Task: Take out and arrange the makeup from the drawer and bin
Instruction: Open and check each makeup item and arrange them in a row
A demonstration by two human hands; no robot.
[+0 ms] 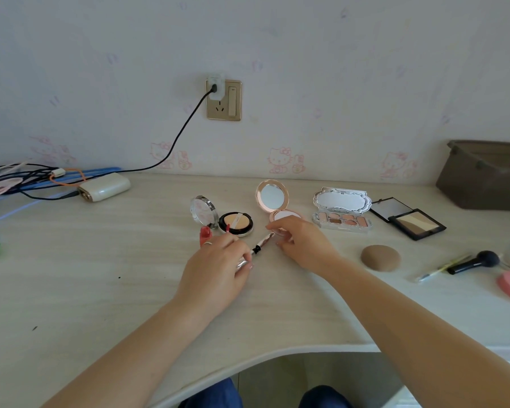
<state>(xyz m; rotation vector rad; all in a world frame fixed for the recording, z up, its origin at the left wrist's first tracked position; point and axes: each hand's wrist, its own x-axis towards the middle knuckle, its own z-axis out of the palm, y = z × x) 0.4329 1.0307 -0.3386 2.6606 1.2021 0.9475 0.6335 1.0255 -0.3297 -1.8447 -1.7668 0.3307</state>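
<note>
The left hand (218, 260) grips the silver body of a lipstick tube (258, 248) low over the desk (100, 275); the right hand (301, 242) pinches its silver cap end (268, 237), the black collar showing between them. Judging by this, the tube is being opened or closed: pull or push straight along its axis, keeping the left grip firm. Just beyond the left fingers stands a red lipstick (205, 234), beside the open cushion compact (236, 223). Beyond the right hand sits the pink mirror compact (273, 198), with palettes further right.

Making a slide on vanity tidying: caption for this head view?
Both hands pull apart a slim silver tube before four open compacts on a desk.
</note>
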